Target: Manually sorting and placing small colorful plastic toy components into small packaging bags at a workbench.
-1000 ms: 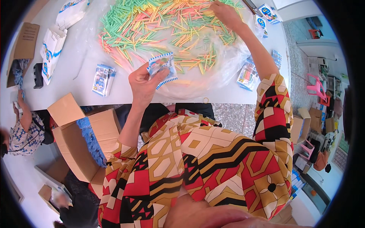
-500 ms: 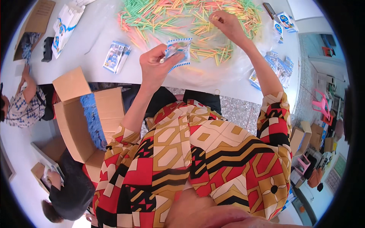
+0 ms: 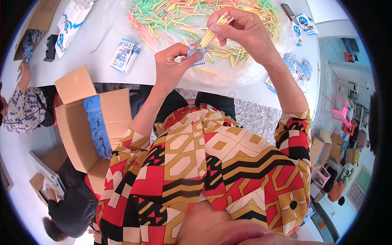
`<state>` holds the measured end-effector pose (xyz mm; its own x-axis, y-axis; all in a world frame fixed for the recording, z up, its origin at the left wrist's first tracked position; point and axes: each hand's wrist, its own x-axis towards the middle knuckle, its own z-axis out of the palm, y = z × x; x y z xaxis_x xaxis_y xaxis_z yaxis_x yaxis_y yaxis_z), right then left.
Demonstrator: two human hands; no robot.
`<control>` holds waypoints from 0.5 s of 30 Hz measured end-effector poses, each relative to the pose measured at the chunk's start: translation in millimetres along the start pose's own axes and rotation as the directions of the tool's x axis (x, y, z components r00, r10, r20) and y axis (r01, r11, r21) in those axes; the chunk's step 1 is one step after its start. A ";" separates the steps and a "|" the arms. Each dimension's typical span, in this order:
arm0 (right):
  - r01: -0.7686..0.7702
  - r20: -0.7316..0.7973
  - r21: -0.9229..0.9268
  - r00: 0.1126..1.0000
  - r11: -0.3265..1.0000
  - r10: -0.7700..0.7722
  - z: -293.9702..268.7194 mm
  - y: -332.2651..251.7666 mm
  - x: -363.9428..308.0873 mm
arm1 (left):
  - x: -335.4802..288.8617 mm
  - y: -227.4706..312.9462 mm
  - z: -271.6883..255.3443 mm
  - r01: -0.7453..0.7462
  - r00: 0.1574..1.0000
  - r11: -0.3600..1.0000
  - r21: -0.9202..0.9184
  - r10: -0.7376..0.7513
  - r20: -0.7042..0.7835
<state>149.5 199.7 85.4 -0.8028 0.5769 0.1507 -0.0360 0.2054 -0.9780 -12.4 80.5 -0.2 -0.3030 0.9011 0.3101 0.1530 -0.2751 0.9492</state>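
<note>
My left hand point(image 3: 173, 65) is closed on a small clear packet point(image 3: 197, 52) with blue striped edges. Pinched in my right hand point(image 3: 245, 34) is a bunch of thin yellow and pink sticks point(image 3: 213, 32). The lower ends of the bunch meet the packet's top; whether they are inside it I cannot tell. Behind both hands, a wide heap of green, pink and yellow sticks point(image 3: 171, 20) lies on clear plastic sheeting on the table point(image 3: 104, 24).
Packets point(image 3: 123, 56) lie left of my hands, more packets point(image 3: 300, 71) to the right. An open carton point(image 3: 77, 134) with blue contents stands below the table's left edge. A black holder point(image 3: 50, 47) and a dark phone-like device point(image 3: 289, 12) rest on the table. People work at far left.
My right hand has come from the heap toward the packet, now with a visible bunch of sticks. The packet in my left hand has tilted and its top meets the sticks.
</note>
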 end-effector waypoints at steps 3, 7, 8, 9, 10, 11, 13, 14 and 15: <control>-0.006 -0.012 -0.040 1.000 0.999 0.006 2.2 0.2 0.6 | -1.6 1.7 -1.4 0.044 0.999 0.999 0.008 -0.044 0.009; -0.051 0.035 -0.040 0.998 0.998 0.053 1.5 -22.4 2.4 | -3.0 0.2 -6.4 0.086 0.996 0.994 0.062 -0.086 -0.003; -0.104 0.067 -0.014 0.992 0.994 0.105 -0.6 -27.8 2.2 | -1.6 1.4 -5.8 0.089 0.996 0.994 0.059 -0.090 0.005; -0.104 0.063 -0.016 0.992 0.994 0.105 -0.5 -23.1 1.4 | -1.5 3.7 -4.9 0.087 0.996 0.995 0.057 -0.088 0.009; -0.034 0.039 -0.075 0.999 0.997 0.037 0.3 -13.9 0.6 | -2.1 7.4 -3.9 0.082 0.996 0.993 0.084 -0.084 0.025; 0.036 0.023 -0.134 0.999 0.990 -0.033 1.1 -8.6 0.4 | -2.0 10.6 -3.4 0.076 0.996 0.991 0.113 -0.081 0.039; -0.007 0.042 -0.128 0.999 0.992 0.012 2.0 -8.6 -0.3 | -1.8 8.4 -2.7 0.048 0.998 0.993 0.107 -0.053 0.046; -0.051 0.064 -0.119 0.996 0.992 0.059 3.1 -7.7 -0.5 | -2.1 7.3 -2.6 0.023 0.998 0.994 0.103 -0.029 0.050; -0.050 0.065 -0.120 0.996 0.992 0.058 4.3 -6.5 -0.7 | -2.3 7.0 -2.5 0.023 0.998 0.994 0.103 -0.028 0.049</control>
<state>147.7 194.6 91.1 -0.8406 0.5351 0.0836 0.0760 0.2694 -0.9600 -13.0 75.6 5.9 -0.2612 0.9238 0.2800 0.2421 -0.2181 0.9454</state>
